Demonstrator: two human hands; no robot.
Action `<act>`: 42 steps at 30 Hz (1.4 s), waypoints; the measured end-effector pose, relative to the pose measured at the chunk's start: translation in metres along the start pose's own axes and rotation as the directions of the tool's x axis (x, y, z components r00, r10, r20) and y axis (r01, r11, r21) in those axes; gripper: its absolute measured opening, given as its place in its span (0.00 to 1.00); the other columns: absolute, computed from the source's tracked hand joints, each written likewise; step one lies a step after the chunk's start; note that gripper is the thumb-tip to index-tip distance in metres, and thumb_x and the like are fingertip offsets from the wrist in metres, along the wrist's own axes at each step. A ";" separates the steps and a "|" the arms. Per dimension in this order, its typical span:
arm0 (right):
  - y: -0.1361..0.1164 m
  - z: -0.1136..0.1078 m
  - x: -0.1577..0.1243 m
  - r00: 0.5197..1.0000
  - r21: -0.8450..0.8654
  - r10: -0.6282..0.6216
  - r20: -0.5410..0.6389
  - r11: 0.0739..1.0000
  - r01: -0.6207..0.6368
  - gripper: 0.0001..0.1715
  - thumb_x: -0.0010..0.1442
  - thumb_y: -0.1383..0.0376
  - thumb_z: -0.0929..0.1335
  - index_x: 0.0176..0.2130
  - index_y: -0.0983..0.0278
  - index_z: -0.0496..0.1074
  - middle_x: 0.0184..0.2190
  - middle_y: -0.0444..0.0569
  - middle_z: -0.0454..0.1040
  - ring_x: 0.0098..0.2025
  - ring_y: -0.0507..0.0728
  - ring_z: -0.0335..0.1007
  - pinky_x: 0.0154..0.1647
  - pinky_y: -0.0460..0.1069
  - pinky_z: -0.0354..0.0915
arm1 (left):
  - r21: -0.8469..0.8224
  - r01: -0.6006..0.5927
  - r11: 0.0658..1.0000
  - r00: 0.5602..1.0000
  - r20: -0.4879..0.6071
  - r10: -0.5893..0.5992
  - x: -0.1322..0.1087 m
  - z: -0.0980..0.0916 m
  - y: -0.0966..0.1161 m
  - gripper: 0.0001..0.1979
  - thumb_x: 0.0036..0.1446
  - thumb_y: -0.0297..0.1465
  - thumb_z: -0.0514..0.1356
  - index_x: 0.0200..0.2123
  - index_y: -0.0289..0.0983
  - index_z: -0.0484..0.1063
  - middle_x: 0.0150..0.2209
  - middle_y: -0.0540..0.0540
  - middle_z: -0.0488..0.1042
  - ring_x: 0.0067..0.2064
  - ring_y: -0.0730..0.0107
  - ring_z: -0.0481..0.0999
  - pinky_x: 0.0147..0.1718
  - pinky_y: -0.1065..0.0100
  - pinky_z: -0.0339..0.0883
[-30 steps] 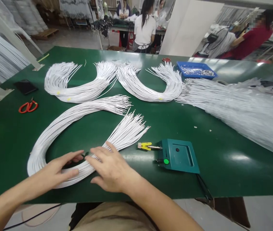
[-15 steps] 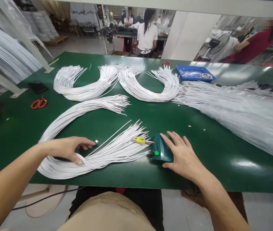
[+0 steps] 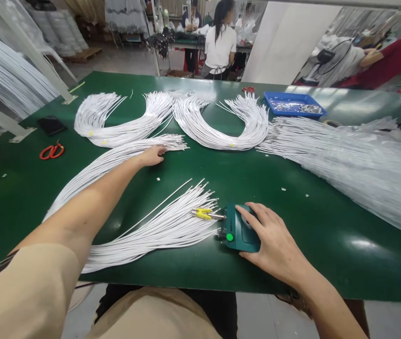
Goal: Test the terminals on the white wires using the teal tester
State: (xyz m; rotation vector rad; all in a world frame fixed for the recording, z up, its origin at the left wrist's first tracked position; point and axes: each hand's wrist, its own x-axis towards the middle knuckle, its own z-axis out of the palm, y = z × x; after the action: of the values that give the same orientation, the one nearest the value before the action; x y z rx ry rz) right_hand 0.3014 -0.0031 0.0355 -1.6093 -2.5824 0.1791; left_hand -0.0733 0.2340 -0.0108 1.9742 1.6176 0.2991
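A bent bundle of white wires (image 3: 80,180) lies in front of me, its two ends fanned toward the right. My left hand (image 3: 154,155) reaches across to the upper end, with fingers curled closed at the wire ends; the thumb is partly hidden. My right hand (image 3: 271,238) is wrapped over a small dark green box device (image 3: 237,240) with a bright green button. A metal probe with a yellow clip (image 3: 203,213) sticks out of the box to the left, over the lower fanned wire ends (image 3: 186,221).
Two more curved white wire bundles (image 3: 126,134) (image 3: 221,134) lie behind. A blue tray (image 3: 294,113) of small metal parts stands at the back right, near a plastic-covered wire bundle (image 3: 355,160). Red-handled scissors (image 3: 52,150) and a black phone (image 3: 51,125) lie left. People work beyond.
My left hand has moved away from the lower part of the wire bundle, forward and right to its upper end. My right hand stays on the green box. The view has shifted slightly.
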 end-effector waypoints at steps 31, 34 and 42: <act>-0.005 -0.006 -0.033 0.996 0.045 -0.082 0.026 0.996 0.081 0.46 0.46 0.61 0.71 0.62 0.59 0.56 0.62 0.56 0.57 0.64 0.67 0.51 0.63 0.65 0.51 | 0.383 -0.240 0.892 0.966 0.184 0.181 -0.225 0.064 0.056 0.47 0.35 0.39 0.71 0.59 0.35 0.57 0.58 0.33 0.63 0.56 0.45 0.63 0.50 0.55 0.63; 0.007 -0.007 -0.029 0.999 0.000 -0.019 0.040 1.000 0.019 0.49 0.47 0.60 0.71 0.64 0.58 0.52 0.64 0.55 0.54 0.67 0.67 0.46 0.63 0.67 0.49 | 0.323 -0.231 0.918 0.970 0.149 0.191 -0.218 0.062 0.059 0.32 0.47 0.36 0.65 0.55 0.38 0.62 0.54 0.37 0.67 0.52 0.50 0.67 0.48 0.57 0.64; -0.088 -0.009 -0.036 0.988 0.293 -0.026 -0.150 0.954 0.070 0.31 0.59 0.64 0.65 0.61 0.59 0.59 0.62 0.54 0.60 0.64 0.60 0.54 0.62 0.59 0.57 | -0.105 0.002 0.994 0.999 0.033 0.002 -0.195 0.033 0.058 0.22 0.50 0.41 0.59 0.47 0.36 0.72 0.43 0.42 0.77 0.44 0.51 0.76 0.44 0.58 0.68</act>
State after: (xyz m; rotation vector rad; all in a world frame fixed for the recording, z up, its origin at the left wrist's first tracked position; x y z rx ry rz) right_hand 0.2405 -0.0737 0.0571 -1.3968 -2.3489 0.4101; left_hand -0.0568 0.0322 0.0291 1.8903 1.5493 0.3426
